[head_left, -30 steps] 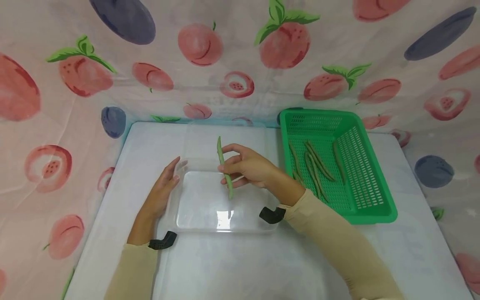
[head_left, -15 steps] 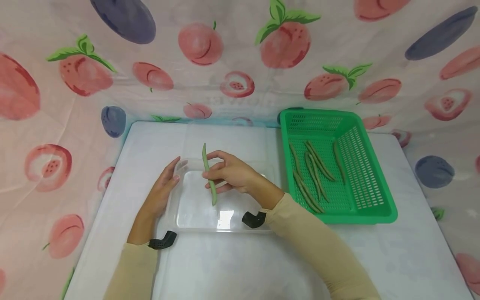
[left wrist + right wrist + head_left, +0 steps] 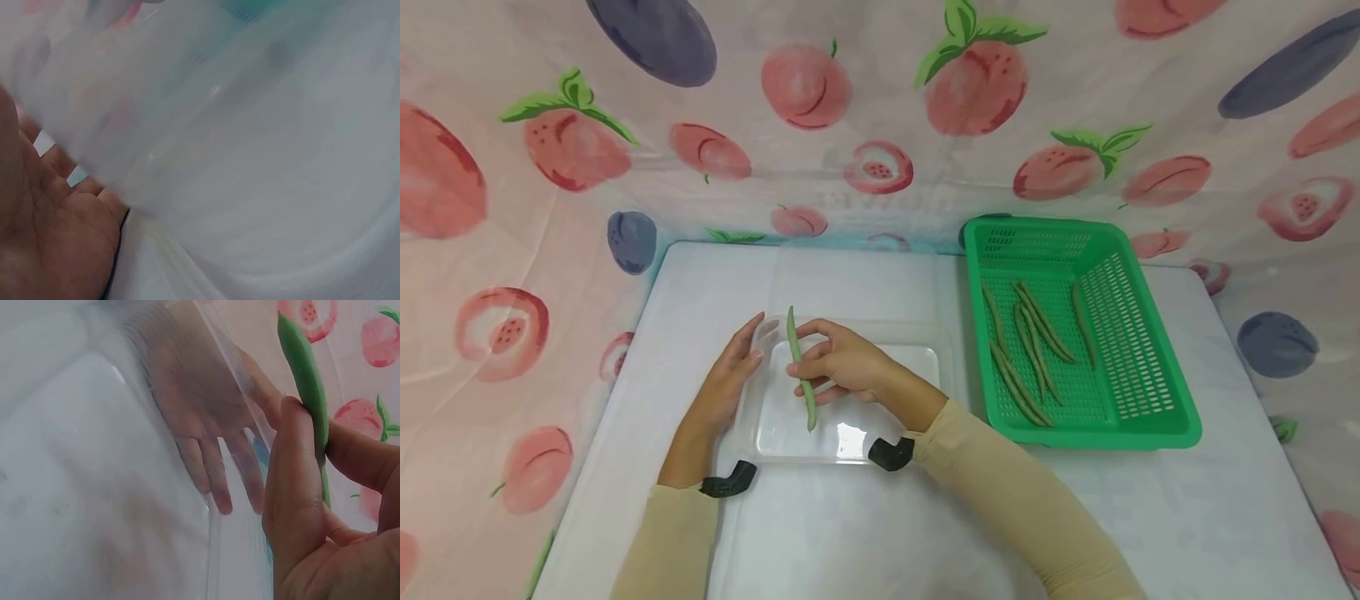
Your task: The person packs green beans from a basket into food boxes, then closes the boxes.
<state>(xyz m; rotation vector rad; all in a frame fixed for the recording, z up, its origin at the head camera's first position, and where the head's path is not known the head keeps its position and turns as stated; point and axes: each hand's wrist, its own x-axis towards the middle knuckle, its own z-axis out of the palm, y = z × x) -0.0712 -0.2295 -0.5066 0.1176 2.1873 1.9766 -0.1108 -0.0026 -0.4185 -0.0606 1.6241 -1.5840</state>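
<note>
Green bean (image 3: 311, 384) nearer straight left fingers (image 3: 745, 335) than before, in pinch of right fingers (image 3: 294, 481).

Right hand (image 3: 847, 360) pinches a bean (image 3: 794, 342) over a clear box (image 3: 782, 433), left hand (image 3: 728, 379) at its wall; green basket (image 3: 1138, 367) holds more beans (image 3: 1035, 350).

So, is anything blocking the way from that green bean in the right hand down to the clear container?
Nothing visible stands between them. The right hand holds the green bean above the clear container, whose floor shows beneath it. The left hand is at the container's left wall, off to the side.
</note>
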